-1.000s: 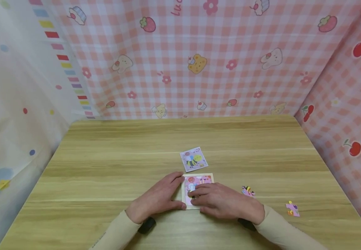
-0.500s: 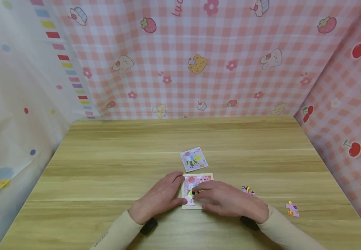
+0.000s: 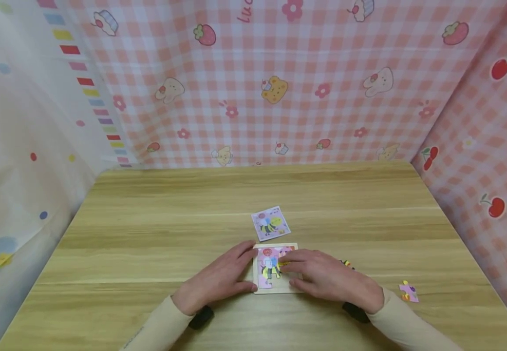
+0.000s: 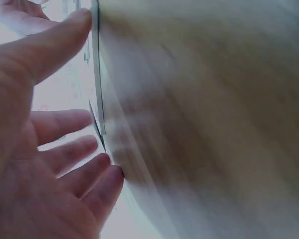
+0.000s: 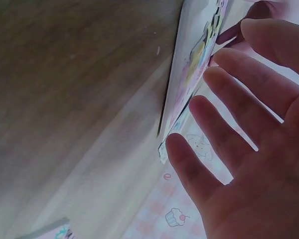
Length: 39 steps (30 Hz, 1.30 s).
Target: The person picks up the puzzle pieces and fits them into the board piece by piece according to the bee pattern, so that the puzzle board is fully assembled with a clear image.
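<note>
A small square jigsaw tray (image 3: 275, 291) with a pale wooden rim lies near the table's front. Pink puzzle pieces (image 3: 267, 252) showing part of a bee fill its left and far parts; bare backing shows at the near right. My left hand (image 3: 218, 273) rests at the tray's left side, thumb at the near corner, fingers at the far one. Its fingers (image 4: 70, 152) are loosely straight in the left wrist view. Over the tray's right half reaches my right hand (image 3: 329, 273), hiding some pieces. The right wrist view shows its fingers (image 5: 229, 124) extended, nothing pinched.
Just beyond the tray lies a square picture card (image 3: 271, 224) with the same bee. One loose puzzle piece (image 3: 347, 264) is partly hidden behind the right wrist; another loose piece (image 3: 408, 291) lies farther right. Patterned cloth (image 3: 279, 122) hangs behind the table.
My right hand has drawn back to the right, uncovering more of the bee pieces and the bare near-right part of the tray. The left hand stays at the tray's side.
</note>
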Each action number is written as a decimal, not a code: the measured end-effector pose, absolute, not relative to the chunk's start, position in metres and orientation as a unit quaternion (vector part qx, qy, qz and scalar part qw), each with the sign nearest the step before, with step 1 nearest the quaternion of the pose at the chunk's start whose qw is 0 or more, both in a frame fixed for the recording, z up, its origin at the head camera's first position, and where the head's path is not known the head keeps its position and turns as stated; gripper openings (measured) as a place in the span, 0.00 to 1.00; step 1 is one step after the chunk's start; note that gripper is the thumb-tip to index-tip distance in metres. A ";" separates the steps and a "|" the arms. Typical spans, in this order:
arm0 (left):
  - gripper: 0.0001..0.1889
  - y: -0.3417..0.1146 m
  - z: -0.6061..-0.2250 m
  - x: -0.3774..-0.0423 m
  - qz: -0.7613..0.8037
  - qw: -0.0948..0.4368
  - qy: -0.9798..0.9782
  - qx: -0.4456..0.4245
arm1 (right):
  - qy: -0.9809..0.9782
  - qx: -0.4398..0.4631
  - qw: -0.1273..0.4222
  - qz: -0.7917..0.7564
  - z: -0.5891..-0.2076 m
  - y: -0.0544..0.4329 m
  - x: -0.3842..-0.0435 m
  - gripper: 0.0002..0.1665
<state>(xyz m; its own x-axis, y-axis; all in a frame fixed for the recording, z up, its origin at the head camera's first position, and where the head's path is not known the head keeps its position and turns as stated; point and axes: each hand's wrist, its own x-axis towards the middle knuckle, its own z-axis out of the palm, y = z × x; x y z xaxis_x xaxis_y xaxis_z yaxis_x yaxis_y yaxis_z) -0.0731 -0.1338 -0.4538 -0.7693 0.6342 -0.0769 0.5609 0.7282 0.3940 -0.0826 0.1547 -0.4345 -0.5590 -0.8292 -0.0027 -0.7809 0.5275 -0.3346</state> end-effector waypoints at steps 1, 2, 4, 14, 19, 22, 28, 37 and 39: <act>0.41 -0.135 -0.453 -0.073 0.177 0.098 0.922 0.331 | 0.870 -0.463 0.080 -0.148 -0.435 0.155 -0.083 0.22; 0.41 -0.135 -0.453 -0.073 0.175 0.091 0.920 0.339 | 0.870 -0.464 0.080 -0.147 -0.435 0.156 -0.083 0.22; 0.38 -0.136 -0.452 -0.073 0.166 0.076 0.914 0.363 | 0.869 -0.465 0.080 -0.148 -0.436 0.156 -0.083 0.21; 0.34 -0.133 -0.447 -0.073 0.124 0.071 0.892 0.428 | 0.872 -0.458 0.093 -0.148 -0.438 0.158 -0.083 0.21; 0.32 -0.132 -0.447 -0.072 0.116 0.079 0.895 0.424 | 0.875 -0.449 0.110 -0.147 -0.437 0.157 -0.083 0.22; 0.31 -0.132 -0.447 -0.072 0.111 0.071 0.892 0.432 | 0.874 -0.449 0.113 -0.146 -0.437 0.158 -0.083 0.22; 0.30 -0.131 -0.445 -0.074 0.085 0.055 0.887 0.451 | 0.873 -0.448 0.122 -0.147 -0.436 0.158 -0.084 0.23; 0.28 -0.131 -0.444 -0.075 0.062 0.050 0.881 0.466 | 0.870 -0.455 0.119 -0.151 -0.435 0.159 -0.085 0.22; 0.28 -0.131 -0.444 -0.076 0.076 0.060 0.884 0.457 | 0.870 -0.455 0.119 -0.151 -0.435 0.159 -0.085 0.22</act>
